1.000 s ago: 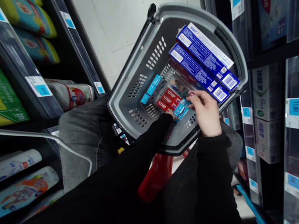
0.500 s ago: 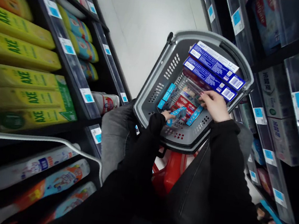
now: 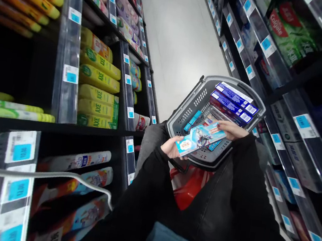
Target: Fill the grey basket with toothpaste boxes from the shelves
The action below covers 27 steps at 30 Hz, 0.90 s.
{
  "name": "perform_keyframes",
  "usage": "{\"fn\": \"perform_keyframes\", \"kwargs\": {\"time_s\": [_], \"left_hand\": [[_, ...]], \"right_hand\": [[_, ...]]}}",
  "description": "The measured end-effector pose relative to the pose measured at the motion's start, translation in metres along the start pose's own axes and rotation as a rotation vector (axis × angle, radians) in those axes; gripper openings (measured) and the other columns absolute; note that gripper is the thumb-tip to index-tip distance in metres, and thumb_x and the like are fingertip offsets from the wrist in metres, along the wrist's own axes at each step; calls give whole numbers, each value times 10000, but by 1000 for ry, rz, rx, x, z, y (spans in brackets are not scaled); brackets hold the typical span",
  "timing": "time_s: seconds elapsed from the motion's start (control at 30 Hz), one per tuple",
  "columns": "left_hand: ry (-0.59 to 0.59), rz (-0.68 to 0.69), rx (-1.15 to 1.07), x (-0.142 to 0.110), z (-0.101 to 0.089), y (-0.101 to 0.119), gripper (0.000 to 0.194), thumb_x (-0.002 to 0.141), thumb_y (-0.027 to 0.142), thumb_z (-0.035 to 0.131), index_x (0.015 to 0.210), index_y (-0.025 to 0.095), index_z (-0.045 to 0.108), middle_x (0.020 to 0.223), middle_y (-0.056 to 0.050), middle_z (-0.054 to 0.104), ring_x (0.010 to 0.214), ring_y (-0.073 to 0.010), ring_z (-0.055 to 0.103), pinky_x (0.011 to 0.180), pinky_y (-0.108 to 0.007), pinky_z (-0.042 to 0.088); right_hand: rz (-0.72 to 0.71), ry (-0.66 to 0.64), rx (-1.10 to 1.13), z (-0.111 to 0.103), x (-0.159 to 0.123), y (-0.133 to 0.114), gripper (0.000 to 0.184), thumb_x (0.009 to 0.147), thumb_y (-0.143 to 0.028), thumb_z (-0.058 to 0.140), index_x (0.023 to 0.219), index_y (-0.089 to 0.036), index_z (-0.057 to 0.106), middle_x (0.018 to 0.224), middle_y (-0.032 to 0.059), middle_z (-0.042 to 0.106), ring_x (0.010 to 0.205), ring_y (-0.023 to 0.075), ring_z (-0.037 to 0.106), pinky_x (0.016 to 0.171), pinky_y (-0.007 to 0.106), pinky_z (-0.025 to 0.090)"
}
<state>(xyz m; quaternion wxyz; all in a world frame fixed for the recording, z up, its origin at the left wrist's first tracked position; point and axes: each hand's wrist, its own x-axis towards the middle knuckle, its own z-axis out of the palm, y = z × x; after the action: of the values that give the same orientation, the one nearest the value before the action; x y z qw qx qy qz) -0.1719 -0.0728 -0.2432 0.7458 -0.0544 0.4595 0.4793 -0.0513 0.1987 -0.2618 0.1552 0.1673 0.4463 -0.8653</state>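
Note:
A long, light blue toothpaste box (image 3: 202,137) is held across the top of a grey shopping basket (image 3: 192,101), its printed face turned up. My left hand (image 3: 171,146) pinches its near-left end. At the far-right end, the fingers of my right hand (image 3: 231,130) close on it. Inside the basket, two dark blue boxes (image 3: 231,103) lie along the far right side. Small light blue boxes (image 3: 193,119) rest near the left wall. The held box partly hides red packages beneath it.
Shelves line both sides of the aisle floor (image 3: 173,34). On the left stand yellow AXE bottles (image 3: 98,96); on the right, Colgate boxes (image 3: 287,30). A white cable (image 3: 51,175) crosses at lower left. Something red (image 3: 189,188) sits under the basket between my knees.
Both hands have come up from inside the basket, and the light blue toothpaste box is now between them. The view has shifted, showing more of the left shelves.

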Motion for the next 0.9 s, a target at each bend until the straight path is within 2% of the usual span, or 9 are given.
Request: {"fn": "perform_keyframes", "kwargs": {"time_s": [0.1,0.17,0.23,0.3,0.37,0.43,0.57,0.67,0.9], "left_hand": [[-81,1,-70,-1,10,-4,725,846,674,457,1223,68,587,942,-154,730,666,-226,681,570,-299,485],[-103,38,-68,0,24,-4,717,803,703,536,1156,85,626,926,-143,733,713,-233,692,652,-332,520],[-26,157,-11,2,42,2,647,693,632,729,1067,108,674,910,-115,739,781,-221,696,757,-330,523],[107,295,99,4,61,11,588,558,506,871,977,124,713,872,-72,743,793,-192,685,798,-292,507],[198,345,250,8,76,21,555,495,476,901,892,122,739,809,-44,738,733,-167,665,765,-269,501],[237,347,350,13,85,29,525,505,511,880,829,118,750,757,-33,729,670,-151,643,708,-259,497],[311,326,333,25,83,28,423,592,503,831,751,122,742,679,-27,712,591,-142,623,635,-257,494],[349,325,265,33,77,22,357,671,458,792,725,111,733,687,-47,718,600,-153,640,658,-268,510],[294,212,-18,31,81,19,203,726,245,763,806,62,725,735,-107,732,631,-188,683,702,-292,545]], "right_hand": [[-25,-74,-45,-1,-6,-5,380,634,-341,790,922,-140,644,769,38,694,691,142,651,677,237,529],[-36,-85,-65,0,-10,-9,390,620,-347,790,916,-135,651,726,20,680,628,126,629,606,219,505],[-72,-46,-71,2,-13,-12,378,610,-358,782,890,-137,657,677,1,656,564,105,592,536,200,465],[-107,0,-85,4,-15,-14,365,595,-366,776,859,-142,659,651,-8,636,538,99,569,500,197,437],[-120,14,-119,5,-15,-15,370,575,-372,778,844,-147,662,638,-8,628,537,108,567,497,207,436],[-117,7,-153,5,-14,-15,388,559,-384,787,843,-149,665,626,-9,626,533,115,569,501,215,441],[-114,-8,-210,2,-11,-15,413,556,-390,807,861,-148,669,652,-12,650,554,119,590,523,213,461],[-119,-33,-248,0,-9,-13,431,560,-380,820,890,-144,674,707,-4,682,580,120,609,540,213,478],[-136,-51,-275,1,-5,-10,447,582,-419,831,903,-139,698,788,13,704,653,127,636,598,218,506]]}}
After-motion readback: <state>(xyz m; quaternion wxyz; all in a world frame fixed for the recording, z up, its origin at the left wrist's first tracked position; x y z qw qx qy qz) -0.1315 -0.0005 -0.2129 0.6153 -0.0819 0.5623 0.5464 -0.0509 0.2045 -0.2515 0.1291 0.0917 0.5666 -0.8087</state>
